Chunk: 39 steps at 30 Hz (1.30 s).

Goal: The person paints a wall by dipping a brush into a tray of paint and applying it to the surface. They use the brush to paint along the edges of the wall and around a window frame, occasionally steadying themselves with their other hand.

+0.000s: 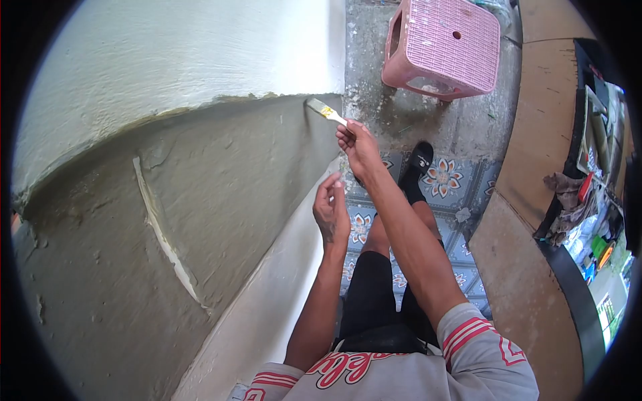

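Note:
A paintbrush (326, 111) with a pale handle and yellow stains is held by its handle in my right hand (359, 144). Its bristles are at the upper right part of the grey plastered wall (221, 167), close under the white wall section (200, 53). My left hand (332, 208) is raised below my right hand, near the white lower strip (267, 281), with its fingers curled; whether anything is in them is hidden. A long whitish streak (160, 230) runs down the grey surface.
A pink plastic stool (451, 47) stands on the concrete floor (364, 47) at the top. Patterned blue tiles (445, 177) lie under my sandalled foot (419, 160). Brown boards (528, 281) are on the right, with a cluttered pile of cloth (568, 207) and other items beyond.

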{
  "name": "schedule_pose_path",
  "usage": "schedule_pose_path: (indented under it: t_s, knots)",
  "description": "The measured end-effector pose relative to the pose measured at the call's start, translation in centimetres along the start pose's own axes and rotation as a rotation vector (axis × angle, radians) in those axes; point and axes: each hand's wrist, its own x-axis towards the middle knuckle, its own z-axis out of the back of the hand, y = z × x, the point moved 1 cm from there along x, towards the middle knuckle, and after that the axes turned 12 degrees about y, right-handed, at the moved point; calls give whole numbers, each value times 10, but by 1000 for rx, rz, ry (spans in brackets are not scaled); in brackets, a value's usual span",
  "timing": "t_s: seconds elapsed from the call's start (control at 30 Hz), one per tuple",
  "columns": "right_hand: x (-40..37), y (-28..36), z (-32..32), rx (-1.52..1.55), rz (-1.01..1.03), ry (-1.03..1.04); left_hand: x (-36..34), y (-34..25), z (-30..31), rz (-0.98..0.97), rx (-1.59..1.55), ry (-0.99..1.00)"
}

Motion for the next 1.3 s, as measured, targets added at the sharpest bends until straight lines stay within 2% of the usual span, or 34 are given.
schedule_pose_path:
  t_s: [0.03, 0.1, 0.13, 0.2, 0.33, 0.4, 0.5, 0.63, 0.67, 0.73, 0.83, 0.9, 1.0, 1.03, 1.1, 1.3]
  knots:
    - [6, 0, -1, 3, 3, 0, 5, -16, 0, -2, 3, 3]
    - [17, -2, -4, -187, -3, -129, 12, -53, -2, -197, 279, -6]
    - [12, 2, -12, -176, -4, -135, 14, -67, -3, -192, 288, 1]
    - [4, 6, -23, -181, 64, 51, 13, -89, -3, -347, 517, 16]
    - [-11, 6, -25, -85, 110, 79, 15, -97, -6, -359, 610, 39]
    - [-8, 1, -26, -158, 93, -85, 16, -92, -9, -330, 643, 53]
    - [8, 0, -35, -121, 127, -103, 13, -91, -14, -325, 703, 52]
    - [-19, 17, -46, -66, 88, 45, 13, -94, -14, -329, 727, 44]
    - [-30, 23, -47, -68, 89, 42, 14, -95, -13, -316, 673, 38]
    - [-46, 28, -48, 110, 46, 194, 14, -99, -13, -272, 570, 22]
    - [-32, 18, -37, 101, 30, 242, 12, -95, -17, -235, 475, -6]
    - [-8, 9, -21, 131, 7, 214, 13, -87, -18, -243, 468, 4]
    - [26, -5, 10, 133, 33, 9, 8, -80, -21, -228, 460, 29]
    - [37, -9, 13, 139, 31, 4, 7, -78, -22, -219, 450, 44]
    - [55, -18, 18, 65, 36, -225, 5, -72, -21, -209, 460, 54]
    - [58, -19, 2, 121, -20, -214, 2, -54, -16, -147, 475, 65]
